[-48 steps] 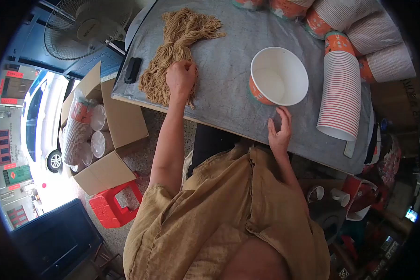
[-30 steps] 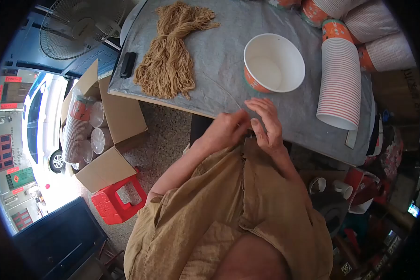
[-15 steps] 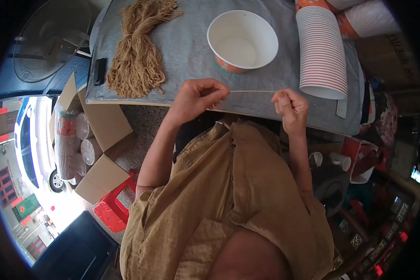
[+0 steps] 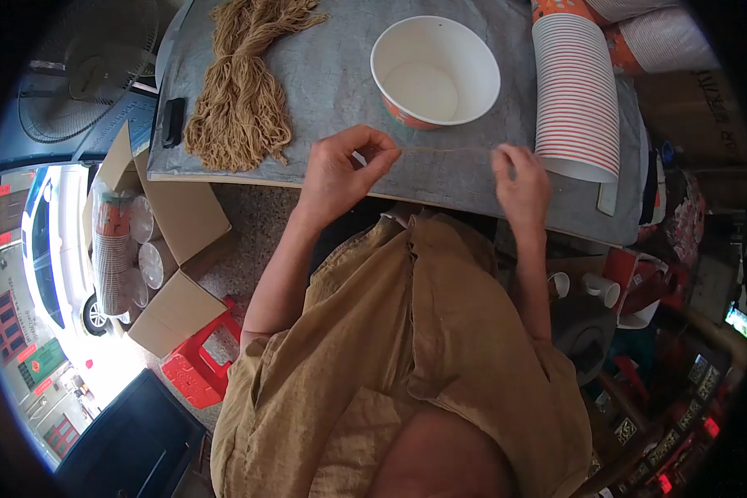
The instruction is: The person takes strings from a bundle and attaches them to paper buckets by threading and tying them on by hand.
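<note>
The left hand [image 4: 344, 168] pinches one end of a thin, pale tan thread [image 4: 444, 150] between thumb and forefinger; the right hand [image 4: 524, 187], blurred at the tips, seems closed on the other end. Held apart at like height, the fingers draw the thread nearly straight between them, presumably to keep slack out. Just beyond the fingertips stands a wide, white-lined paper bowl [image 4: 436, 70], mouth up, likely to stay within reach. Past the left fingers lies a brown bundle of stringy strands [image 4: 241, 95], gathered at its waist, which probably prevents tangling; beyond the right, nested red-rimmed white paper cups [image 4: 577, 100] lie sideways, perhaps to save room
</note>
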A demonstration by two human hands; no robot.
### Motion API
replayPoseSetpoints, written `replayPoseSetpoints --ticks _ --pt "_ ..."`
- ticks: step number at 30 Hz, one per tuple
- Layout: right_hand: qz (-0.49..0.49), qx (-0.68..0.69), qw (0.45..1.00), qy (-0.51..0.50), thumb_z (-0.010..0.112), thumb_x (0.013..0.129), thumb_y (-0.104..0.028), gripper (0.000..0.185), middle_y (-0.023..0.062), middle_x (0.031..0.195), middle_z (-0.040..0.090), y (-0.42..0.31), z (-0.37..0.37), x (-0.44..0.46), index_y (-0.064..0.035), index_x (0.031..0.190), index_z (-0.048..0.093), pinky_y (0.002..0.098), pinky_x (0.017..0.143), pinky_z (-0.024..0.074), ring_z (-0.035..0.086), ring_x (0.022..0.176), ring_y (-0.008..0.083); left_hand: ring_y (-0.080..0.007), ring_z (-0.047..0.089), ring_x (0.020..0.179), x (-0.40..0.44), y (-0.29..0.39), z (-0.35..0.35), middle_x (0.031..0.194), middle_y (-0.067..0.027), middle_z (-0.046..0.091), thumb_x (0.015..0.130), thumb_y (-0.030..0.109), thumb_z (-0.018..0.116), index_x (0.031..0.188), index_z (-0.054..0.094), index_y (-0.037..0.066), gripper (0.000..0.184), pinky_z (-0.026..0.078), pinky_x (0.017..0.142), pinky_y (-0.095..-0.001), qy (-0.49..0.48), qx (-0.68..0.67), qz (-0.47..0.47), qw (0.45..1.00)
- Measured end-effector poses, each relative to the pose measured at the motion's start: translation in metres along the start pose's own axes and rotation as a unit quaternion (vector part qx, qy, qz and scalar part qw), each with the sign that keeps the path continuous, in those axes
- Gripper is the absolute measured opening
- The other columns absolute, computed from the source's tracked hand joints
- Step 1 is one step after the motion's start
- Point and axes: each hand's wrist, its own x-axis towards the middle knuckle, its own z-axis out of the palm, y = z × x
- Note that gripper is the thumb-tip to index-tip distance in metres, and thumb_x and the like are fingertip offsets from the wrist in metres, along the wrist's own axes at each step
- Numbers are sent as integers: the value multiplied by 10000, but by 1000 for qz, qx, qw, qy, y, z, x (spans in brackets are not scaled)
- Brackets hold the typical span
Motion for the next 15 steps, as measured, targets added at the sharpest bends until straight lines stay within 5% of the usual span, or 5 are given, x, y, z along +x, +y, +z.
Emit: replayPoseSetpoints --ticks 1,2,5,8,15 --pt "-86 -140 986 17 661 932 -144 186 104 957 680 -13 0 7 3 1046 674 331 658 481 621 763 244 -58 608 691 0 3 2 802 -8 683 865 80 748 903 725 41 60 478 569 -228 1 18 25 1000" --pt "-42 -59 997 -22 669 902 -119 221 172 1180 648 -31 -6 9 -13 1096 666 395 812 503 623 996 355 -63 608 678 1 6 5 801 -14 679 851 70 753 894 726 41 59 477 563 -231 3 36 50 998" --pt "-26 171 985 -18 647 939 -137 215 145 1090 668 -68 0 9 1 1105 652 368 765 510 646 893 291 -78 605 651 0 18 12 796 -24 663 821 51 767 878 731 43 68 475 552 -242 -8 48 77 996" --pt "110 348 917 -161 626 973 -145 211 116 985 664 -91 0 9 7 1118 637 316 728 508 634 802 203 -85 601 651 0 27 18 797 -24 658 813 42 770 881 735 45 77 474 554 -249 -22 37 94 995" --pt "148 438 873 -157 642 969 -97 129 12 851 640 -80 11 2 12 1037 628 237 686 476 567 763 61 -125 634 683 -2 24 14 808 -43 652 830 62 768 908 744 53 81 520 602 -268 -24 -6 64 998"
